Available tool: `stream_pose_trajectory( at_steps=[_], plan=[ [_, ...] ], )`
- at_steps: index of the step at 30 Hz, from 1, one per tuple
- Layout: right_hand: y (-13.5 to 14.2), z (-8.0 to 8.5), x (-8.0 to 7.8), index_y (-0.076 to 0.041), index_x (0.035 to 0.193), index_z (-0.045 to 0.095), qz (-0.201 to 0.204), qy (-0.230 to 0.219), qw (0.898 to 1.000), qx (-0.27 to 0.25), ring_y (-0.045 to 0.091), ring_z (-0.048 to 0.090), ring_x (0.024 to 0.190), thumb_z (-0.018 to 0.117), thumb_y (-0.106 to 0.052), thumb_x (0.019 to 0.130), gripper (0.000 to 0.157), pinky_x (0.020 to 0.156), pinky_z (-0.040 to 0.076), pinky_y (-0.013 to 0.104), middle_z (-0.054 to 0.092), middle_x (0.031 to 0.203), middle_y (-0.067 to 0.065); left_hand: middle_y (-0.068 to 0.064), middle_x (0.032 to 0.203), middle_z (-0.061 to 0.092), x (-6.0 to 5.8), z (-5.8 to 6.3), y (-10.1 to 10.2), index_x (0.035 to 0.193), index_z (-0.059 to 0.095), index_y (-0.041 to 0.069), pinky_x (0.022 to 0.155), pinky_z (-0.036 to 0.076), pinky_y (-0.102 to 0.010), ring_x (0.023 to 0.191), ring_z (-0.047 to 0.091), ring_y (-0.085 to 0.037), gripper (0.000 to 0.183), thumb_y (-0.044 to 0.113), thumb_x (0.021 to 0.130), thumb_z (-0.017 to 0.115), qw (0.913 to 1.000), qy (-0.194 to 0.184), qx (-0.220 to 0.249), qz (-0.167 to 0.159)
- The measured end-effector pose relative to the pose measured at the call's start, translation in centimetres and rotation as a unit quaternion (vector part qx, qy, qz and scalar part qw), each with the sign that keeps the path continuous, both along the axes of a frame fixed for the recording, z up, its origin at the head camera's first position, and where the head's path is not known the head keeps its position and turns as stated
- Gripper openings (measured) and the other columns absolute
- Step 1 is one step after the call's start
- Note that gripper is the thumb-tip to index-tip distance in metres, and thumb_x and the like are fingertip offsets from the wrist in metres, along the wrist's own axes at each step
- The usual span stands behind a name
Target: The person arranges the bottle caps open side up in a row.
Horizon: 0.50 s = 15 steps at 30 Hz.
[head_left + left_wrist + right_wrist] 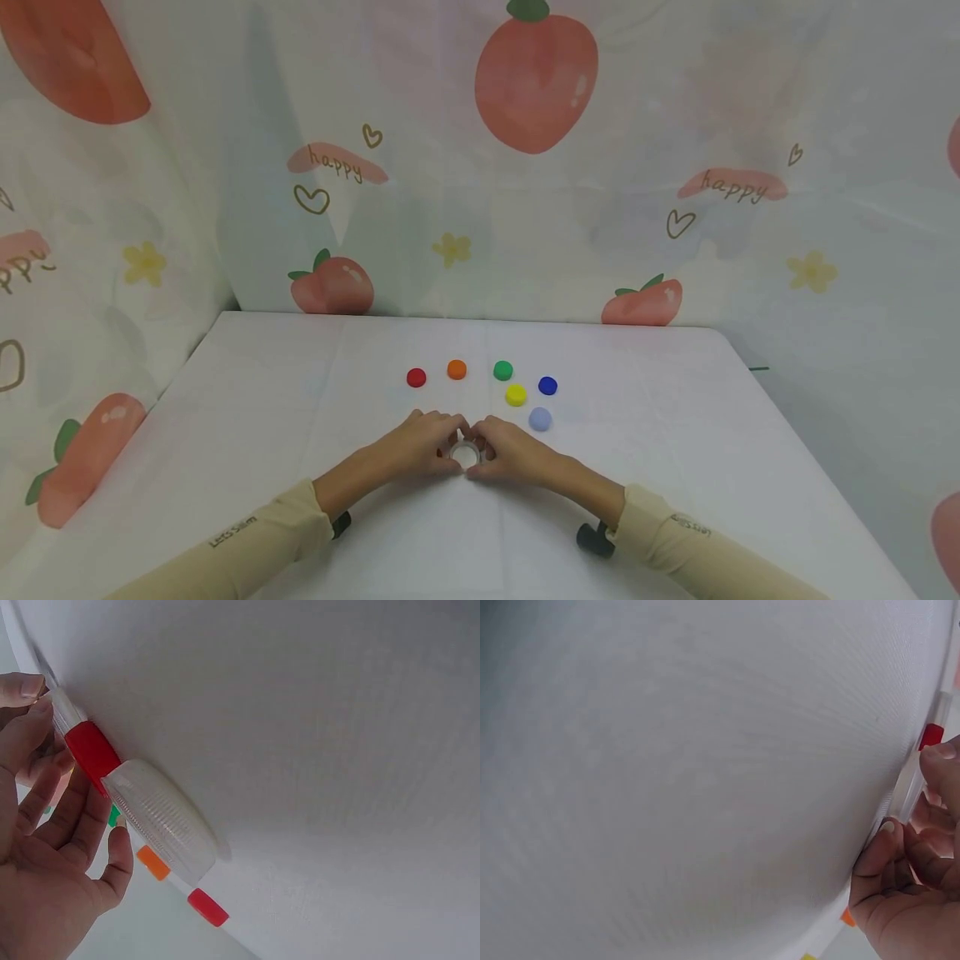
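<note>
Between my two hands, near the middle of the table, is a small clear plastic container [465,455] that looks like a pale ring from above. Ribbed walls and a red band [92,754] show on it in the left wrist view. My left hand [422,442] grips its left side, thumb in front and fingers curled behind. From the other side my right hand [519,450] holds it the same way, and in the right wrist view the thumb [941,754] lies beside the red part. Fingers hide much of the container. The hands' fingertips nearly meet at the front and back.
Beyond the hands lie several small round pieces: red [416,377], orange [457,369], green [503,370], yellow [516,395] and dark blue [547,385]. A light blue piece [540,419] sits closest to my right hand. White cloth covers the table [637,400]; a strawberry-print curtain [540,225] hangs behind.
</note>
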State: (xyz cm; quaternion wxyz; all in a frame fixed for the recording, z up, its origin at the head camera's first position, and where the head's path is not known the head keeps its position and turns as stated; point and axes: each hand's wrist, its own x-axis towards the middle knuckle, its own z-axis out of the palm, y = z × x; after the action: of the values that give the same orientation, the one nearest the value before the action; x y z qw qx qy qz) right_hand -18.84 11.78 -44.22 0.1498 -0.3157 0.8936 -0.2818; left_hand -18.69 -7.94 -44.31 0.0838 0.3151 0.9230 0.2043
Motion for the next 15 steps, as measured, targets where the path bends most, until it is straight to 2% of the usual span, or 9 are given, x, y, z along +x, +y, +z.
stream_pose_trajectory(
  at_steps=[7,15],
  plan=[
    [0.33,0.07,-0.07,-0.007,0.117,0.059,0.009,-0.001,1.0,-0.01,0.011,0.053,0.079,0.077,-0.026,0.079,0.046,0.071,0.048,0.02,0.056,0.091,-0.004,0.01,0.085,0.06,-0.04,0.23,0.05,0.113,0.059,0.016,0.074,0.038,-0.029,0.075,0.053,-0.004,0.041,0.03,0.079,0.077,1.0,-0.007,-0.002,-0.002],
    [0.58,0.32,-0.24,-0.006,0.117,0.059,0.007,0.006,1.0,-0.016,0.01,0.054,0.077,0.073,-0.029,0.083,0.044,0.069,0.048,0.02,0.059,0.094,-0.001,0.006,0.092,0.063,-0.22,0.42,0.07,0.114,0.06,0.016,0.074,0.043,-0.028,0.079,0.056,-0.008,0.038,0.032,0.083,0.073,1.0,0.001,0.0,0.004]
  ],
)
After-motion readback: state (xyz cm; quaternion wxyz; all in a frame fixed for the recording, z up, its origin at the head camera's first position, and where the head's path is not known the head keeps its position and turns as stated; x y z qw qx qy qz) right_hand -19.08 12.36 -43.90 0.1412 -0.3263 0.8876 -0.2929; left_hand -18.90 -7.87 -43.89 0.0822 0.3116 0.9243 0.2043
